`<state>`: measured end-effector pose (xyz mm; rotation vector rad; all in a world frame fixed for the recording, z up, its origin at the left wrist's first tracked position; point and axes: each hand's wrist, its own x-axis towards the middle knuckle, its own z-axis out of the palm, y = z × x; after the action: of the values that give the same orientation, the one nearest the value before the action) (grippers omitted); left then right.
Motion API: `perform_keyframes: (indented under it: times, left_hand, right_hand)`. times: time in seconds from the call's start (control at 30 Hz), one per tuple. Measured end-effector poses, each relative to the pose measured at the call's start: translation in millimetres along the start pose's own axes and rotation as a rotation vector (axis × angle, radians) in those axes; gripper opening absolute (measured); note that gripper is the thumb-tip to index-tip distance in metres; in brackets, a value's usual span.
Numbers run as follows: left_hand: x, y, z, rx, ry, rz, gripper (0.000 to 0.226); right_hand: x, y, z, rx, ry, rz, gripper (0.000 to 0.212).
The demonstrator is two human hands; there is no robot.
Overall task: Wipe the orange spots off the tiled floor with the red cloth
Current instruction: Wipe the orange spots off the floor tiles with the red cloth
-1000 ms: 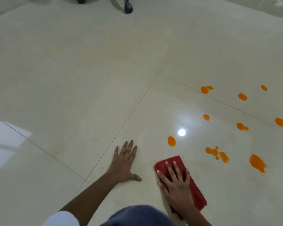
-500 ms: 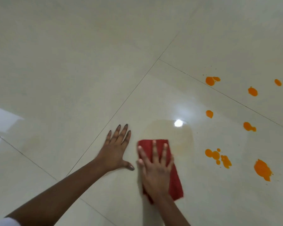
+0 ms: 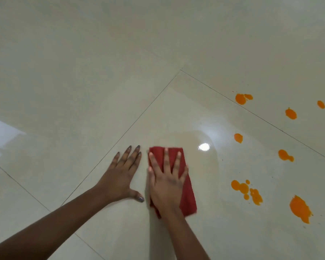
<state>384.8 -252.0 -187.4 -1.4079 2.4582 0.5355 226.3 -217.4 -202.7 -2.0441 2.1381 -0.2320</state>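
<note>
A folded red cloth [image 3: 188,196] lies flat on the glossy cream tiled floor [image 3: 83,81]. My right hand [image 3: 167,182] presses down on it with fingers spread, covering most of its middle. Just left of the cloth, my left hand [image 3: 123,175] rests flat on the tile, fingers apart, holding nothing. Several orange spots lie to the right: a cluster [image 3: 247,191], a large blot [image 3: 299,209], a single drop [image 3: 238,137] and others farther back [image 3: 241,98]. A faint damp smear [image 3: 201,162] surrounds the cloth's right side.
Dark grout lines [image 3: 154,100] cross the floor diagonally and meet above the cloth. A bright light reflection [image 3: 204,146] shines just right of the cloth. A pale reflected patch [image 3: 0,132] shows at the left edge.
My right hand has slid the cloth forward and left, over where an orange spot was; that spot is gone and a damp smear shows. The view has tipped down, losing the chair wheels.
</note>
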Motion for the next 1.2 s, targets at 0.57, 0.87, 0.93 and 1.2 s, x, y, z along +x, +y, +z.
perform_keyframes:
  times: [0.57, 0.87, 0.93, 1.2]
  left_hand:
    - [28, -23, -19, -0.018, 0.006, -0.067, 0.138]
    - [29, -17, -23, -0.031, -0.038, -0.098, 0.139]
    - [28, -19, -23, -0.052, -0.03, -0.086, 0.139]
    - [27, -14, -30, -0.008, -0.035, -0.11, 0.136]
  right_hand:
    - [172, 26, -13, -0.078, -0.186, -0.074, 0.046]
    - [123, -38, 4, 0.005, -0.126, -0.175, 0.048]
    - [171, -27, -2, -0.048, -0.178, -0.226, 0.046]
    - [110, -17, -7, -0.015, -0.119, 0.042, 0.048]
